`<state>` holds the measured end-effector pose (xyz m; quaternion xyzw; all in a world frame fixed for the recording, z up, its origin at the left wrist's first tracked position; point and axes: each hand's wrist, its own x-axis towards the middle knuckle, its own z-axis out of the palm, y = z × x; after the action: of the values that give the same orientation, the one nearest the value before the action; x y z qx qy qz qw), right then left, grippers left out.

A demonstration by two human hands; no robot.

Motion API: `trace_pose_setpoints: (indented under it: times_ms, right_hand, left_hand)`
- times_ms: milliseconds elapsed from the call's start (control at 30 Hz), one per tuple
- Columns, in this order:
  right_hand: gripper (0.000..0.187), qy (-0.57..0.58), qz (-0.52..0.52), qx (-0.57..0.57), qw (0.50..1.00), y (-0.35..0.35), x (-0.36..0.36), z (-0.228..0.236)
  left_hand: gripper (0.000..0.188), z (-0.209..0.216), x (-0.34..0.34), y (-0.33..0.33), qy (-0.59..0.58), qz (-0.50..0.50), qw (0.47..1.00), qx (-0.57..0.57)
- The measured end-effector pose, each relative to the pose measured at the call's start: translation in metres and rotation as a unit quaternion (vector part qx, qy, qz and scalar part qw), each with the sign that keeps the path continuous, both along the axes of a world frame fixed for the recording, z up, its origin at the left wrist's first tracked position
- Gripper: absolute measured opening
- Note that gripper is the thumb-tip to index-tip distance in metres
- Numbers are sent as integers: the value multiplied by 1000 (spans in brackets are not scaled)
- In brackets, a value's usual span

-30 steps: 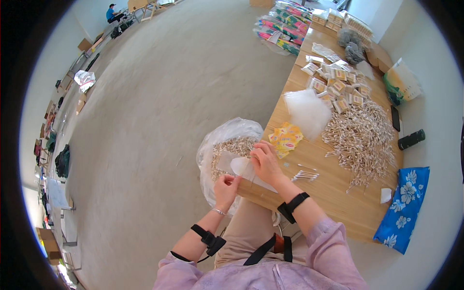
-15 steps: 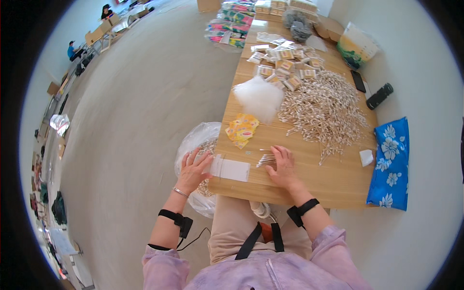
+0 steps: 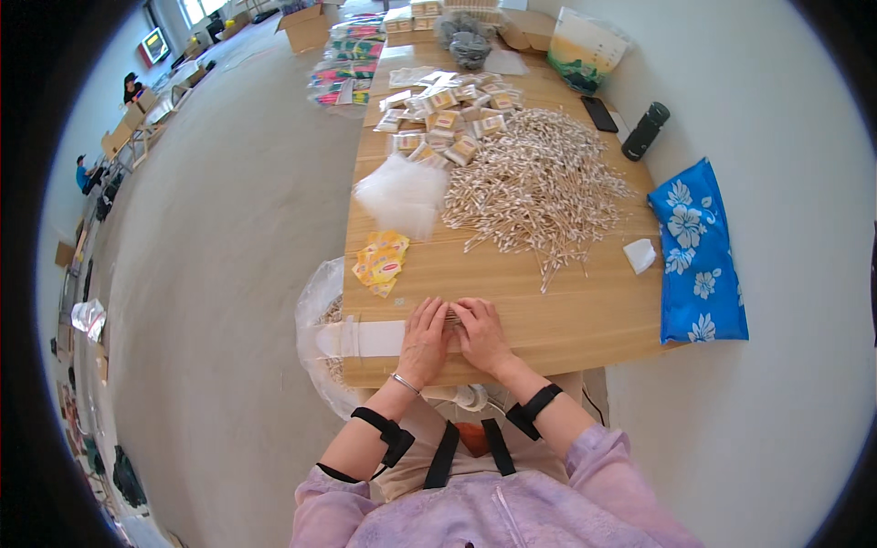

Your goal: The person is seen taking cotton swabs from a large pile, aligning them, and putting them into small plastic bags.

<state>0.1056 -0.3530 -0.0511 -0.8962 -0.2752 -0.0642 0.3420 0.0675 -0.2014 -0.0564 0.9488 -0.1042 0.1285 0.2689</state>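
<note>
My left hand (image 3: 427, 343) and my right hand (image 3: 481, 336) meet at the near part of the table, fingertips almost touching. Pressed between their fingers is a small bundle of cotton swabs (image 3: 452, 318), mostly hidden by the hands. Just left of my left hand lies a white flat strip (image 3: 380, 339) with a clear band at its outer end, by the table's left edge. Beyond the hands spreads a big pile of loose cotton swabs (image 3: 539, 183). Yellow printed cards (image 3: 382, 261) lie at the left, in front of a stack of clear plastic bags (image 3: 400, 196).
Filled small packets (image 3: 443, 119) lie heaped behind the bags. Along the right are a blue flowered pouch (image 3: 699, 247), a white crumpled piece (image 3: 639, 256), a black bottle (image 3: 646, 131) and a phone (image 3: 598, 114). A plastic sack (image 3: 315, 292) of swabs stands beside the table's left edge.
My left hand has left the strip's outer end and moved right to meet my right hand at the swabs. The right hand has come nearer the strip. The view has shifted to the right.
</note>
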Motion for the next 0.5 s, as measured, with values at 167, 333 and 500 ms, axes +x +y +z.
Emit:
trace_pose_setpoints:
  times_ms: [167,333,500]
  right_hand:
    - [36,-46,-263,-3,964,-49,21,2]
    - [37,67,-424,-66,901,-83,55,14]
    - [43,-58,-295,-68,951,-46,36,-3]
  left_hand:
    - [49,18,4,-11,20,11,998,-62]
    - [45,15,6,-6,11,7,998,-55]
    - [43,12,-2,-12,-9,25,989,-146]
